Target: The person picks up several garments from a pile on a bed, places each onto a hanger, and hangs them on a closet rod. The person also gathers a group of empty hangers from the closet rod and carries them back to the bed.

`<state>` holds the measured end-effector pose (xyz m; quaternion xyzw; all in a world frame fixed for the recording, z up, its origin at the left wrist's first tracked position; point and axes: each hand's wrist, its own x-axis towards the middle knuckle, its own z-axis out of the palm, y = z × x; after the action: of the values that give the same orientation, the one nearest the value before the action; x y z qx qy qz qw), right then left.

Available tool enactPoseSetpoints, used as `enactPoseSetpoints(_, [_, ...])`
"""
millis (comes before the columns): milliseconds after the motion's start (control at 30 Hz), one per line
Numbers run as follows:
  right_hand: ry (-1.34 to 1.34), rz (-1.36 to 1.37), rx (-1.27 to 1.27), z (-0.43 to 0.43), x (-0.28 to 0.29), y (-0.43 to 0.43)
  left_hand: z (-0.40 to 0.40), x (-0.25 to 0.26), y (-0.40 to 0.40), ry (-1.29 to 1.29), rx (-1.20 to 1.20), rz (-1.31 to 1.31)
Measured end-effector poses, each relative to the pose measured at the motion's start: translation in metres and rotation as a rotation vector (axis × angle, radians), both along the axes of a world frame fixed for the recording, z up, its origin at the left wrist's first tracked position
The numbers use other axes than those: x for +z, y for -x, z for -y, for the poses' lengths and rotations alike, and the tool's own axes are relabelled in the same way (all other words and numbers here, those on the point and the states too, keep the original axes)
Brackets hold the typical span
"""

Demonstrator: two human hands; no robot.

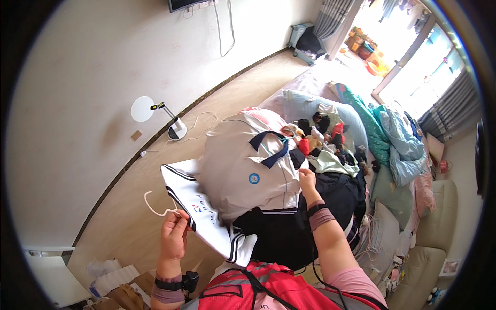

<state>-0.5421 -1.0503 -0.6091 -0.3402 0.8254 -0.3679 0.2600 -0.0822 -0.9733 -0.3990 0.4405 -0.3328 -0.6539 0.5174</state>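
My left hand [175,232] pinches a pale clothes hanger [159,211] near its hook, together with the edge of a white garment [209,221] with black stripes and printed marks. That garment hangs between my left hand and my body. A light grey polo shirt [232,166] with a navy collar and a round blue badge lies spread over a pile of clothes. My right hand [307,179] is at the right edge of this shirt, fingers curled; whether it grips the cloth cannot be told. Black garments [271,236] lie under and beside the shirt.
Socks and small clothes [321,135] are heaped beyond the shirt, before a light blue pillow [348,116]. Quilts [399,143] and bundled hangers [372,240] lie to the right. A desk lamp [177,130] with a cable stands on the floor by the wall. Cardboard boxes [124,296] sit lower left.
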Motion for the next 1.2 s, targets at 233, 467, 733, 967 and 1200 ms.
enactPoseSetpoints(233, [-0.053,0.233,-0.118,0.022,-0.066,0.022,0.01,-0.005,-0.012,-0.024,0.013,0.034])
enactPoseSetpoints(467, [-0.066,0.278,-0.07,0.036,-0.054,0.008,0.011,-0.014,-0.015,-0.067,0.039,0.059])
enactPoseSetpoints(733, [0.081,0.52,0.084,0.03,-0.01,-0.002,0.019,-0.019,-0.002,-0.073,-0.035,0.061])
enactPoseSetpoints(967, [0.38,0.507,0.393,0.0,0.076,-0.071,0.038,-0.01,0.037,0.019,-0.124,0.112])
enactPoseSetpoints(1200, [0.406,0.383,0.575,-0.058,0.152,-0.137,0.051,0.0,0.086,0.157,-0.143,0.199])
